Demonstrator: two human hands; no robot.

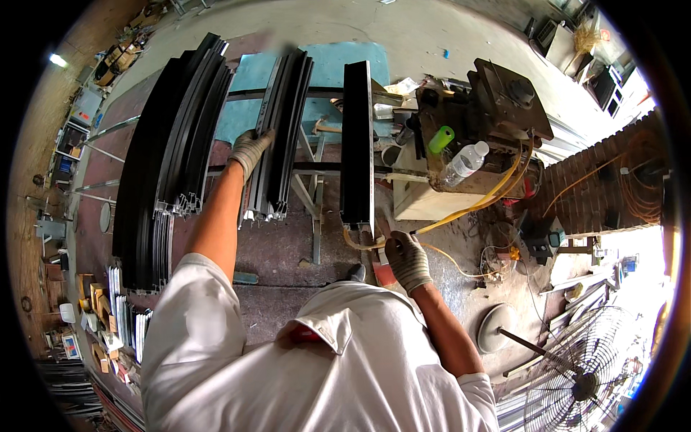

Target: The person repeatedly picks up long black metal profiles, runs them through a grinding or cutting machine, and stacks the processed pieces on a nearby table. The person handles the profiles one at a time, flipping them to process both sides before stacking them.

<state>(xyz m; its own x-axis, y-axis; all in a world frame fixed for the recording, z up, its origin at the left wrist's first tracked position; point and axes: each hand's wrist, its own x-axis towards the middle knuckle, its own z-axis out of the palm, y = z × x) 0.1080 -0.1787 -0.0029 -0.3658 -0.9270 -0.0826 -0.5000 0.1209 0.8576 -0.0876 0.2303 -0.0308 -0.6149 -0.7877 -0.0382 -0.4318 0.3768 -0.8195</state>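
Note:
My left hand (252, 153), in a striped work glove, grips the left edge of a narrow bundle of black metal profiles (285, 144). Its fingers are curled at the pale-edged outer profile. A single wide black profile (355, 144) lies apart to the right, across the same dark rails. My right hand (408, 261), gloved too, is closed just beyond that profile's near end. A yellow hose (461, 214) runs up to its fingers; what they hold is mostly hidden. Farther left lies a larger stack of black profiles (169, 137).
A machine (507, 97) stands right, with a green can (440, 140) and a clear plastic bottle (466, 164) on its bench. A hammer (327, 129) lies beyond the rails near a blue sheet (353, 61). A caged fan (583, 385) is at the lower right.

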